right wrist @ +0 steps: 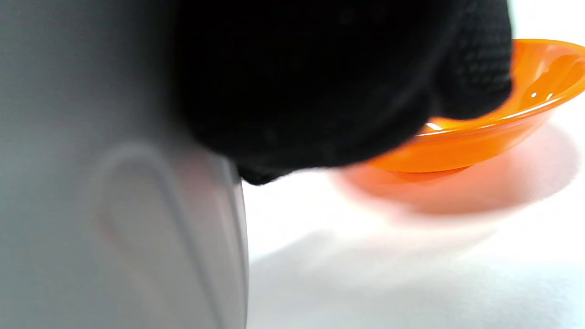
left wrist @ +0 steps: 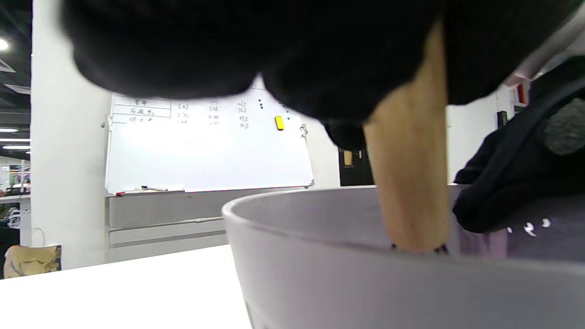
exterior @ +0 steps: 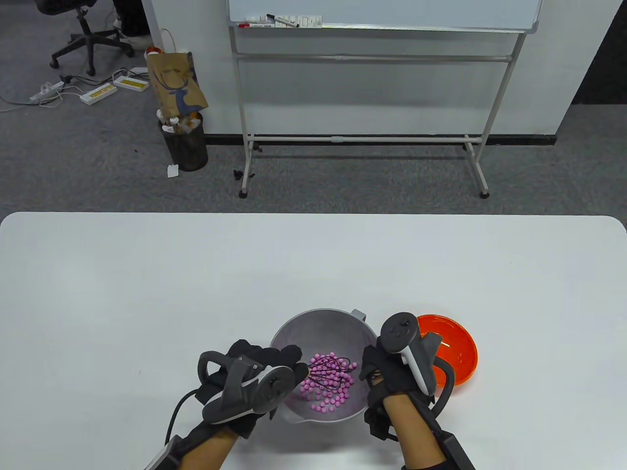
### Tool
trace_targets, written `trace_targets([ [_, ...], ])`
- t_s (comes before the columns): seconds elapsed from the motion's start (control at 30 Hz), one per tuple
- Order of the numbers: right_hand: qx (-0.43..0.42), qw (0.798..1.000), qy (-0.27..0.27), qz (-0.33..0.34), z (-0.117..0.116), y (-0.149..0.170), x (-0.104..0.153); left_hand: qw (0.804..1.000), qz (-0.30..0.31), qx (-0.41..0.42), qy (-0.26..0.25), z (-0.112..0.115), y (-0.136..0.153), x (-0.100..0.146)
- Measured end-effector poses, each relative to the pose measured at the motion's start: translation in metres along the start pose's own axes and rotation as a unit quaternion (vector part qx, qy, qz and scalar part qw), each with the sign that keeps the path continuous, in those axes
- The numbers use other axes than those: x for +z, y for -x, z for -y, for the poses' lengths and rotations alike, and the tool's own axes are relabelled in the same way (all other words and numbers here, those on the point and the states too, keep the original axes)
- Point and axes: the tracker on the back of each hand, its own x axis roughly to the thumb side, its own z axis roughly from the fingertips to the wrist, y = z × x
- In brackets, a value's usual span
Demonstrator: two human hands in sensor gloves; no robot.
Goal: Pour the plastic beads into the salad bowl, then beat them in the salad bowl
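A grey salad bowl [exterior: 294, 329] stands near the table's front edge, and pink plastic beads [exterior: 329, 395] lie on its bottom. My left hand [exterior: 279, 364] grips the wooden handle [left wrist: 409, 183] of a whisk whose dark wire head [exterior: 329, 371] sits among the beads. In the left wrist view the handle reaches down past the bowl's rim [left wrist: 320, 242]. My right hand [exterior: 374, 367] holds the bowl's right rim, its fingers curled over the edge. In the right wrist view the glove [right wrist: 320, 77] fills the top, against the bowl's outer wall [right wrist: 114, 205].
An orange dish [exterior: 458, 350] lies on the table just right of the bowl, behind my right hand, also seen as the dish [right wrist: 480, 146] in the right wrist view. A whiteboard stand [exterior: 362, 139] and a bin [exterior: 185, 144] stand on the floor beyond the table.
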Motion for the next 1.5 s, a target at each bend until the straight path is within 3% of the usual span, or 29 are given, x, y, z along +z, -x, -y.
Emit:
trace_targets([
  [0.13, -0.001, 1.000, 0.000, 0.000, 0.000, 0.000, 0.000, 1.000, -0.008, -0.022, 0.003, -0.007, 0.003, -0.001],
  [0.37, -0.001, 1.000, 0.000, 0.000, 0.000, 0.000, 0.000, 0.997, 0.005, -0.054, 0.064, -0.021, -0.002, -0.001],
  [0.53, 0.000, 1.000, 0.000, 0.000, 0.000, 0.000, 0.000, 0.993, 0.044, -0.003, 0.109, -0.032, -0.009, 0.002],
  [0.67, 0.001, 1.000, 0.001, 0.000, 0.000, 0.000, 0.000, 0.991, 0.065, 0.062, 0.098, -0.023, -0.013, 0.002],
  [0.87, 0.001, 1.000, 0.001, -0.001, 0.000, 0.000, 0.000, 0.998, 0.026, 0.056, 0.021, -0.007, -0.012, 0.001],
  [1.0, 0.000, 1.000, -0.002, -0.001, 0.000, 0.000, 0.000, 1.000, 0.006, 0.020, 0.001, -0.001, -0.003, 0.000],
  [1.1, 0.001, 1.000, -0.003, -0.001, 0.000, 0.000, 0.000, 1.000, -0.014, -0.015, 0.002, 0.000, 0.005, -0.002],
  [1.33, 0.002, 1.000, -0.005, 0.000, 0.000, -0.001, 0.000, 0.998, -0.026, 0.004, 0.060, -0.007, 0.024, -0.004],
  [1.5, 0.005, 1.000, -0.007, -0.001, 0.000, -0.002, 0.001, 0.996, -0.008, -0.024, 0.089, -0.018, 0.012, -0.001],
])
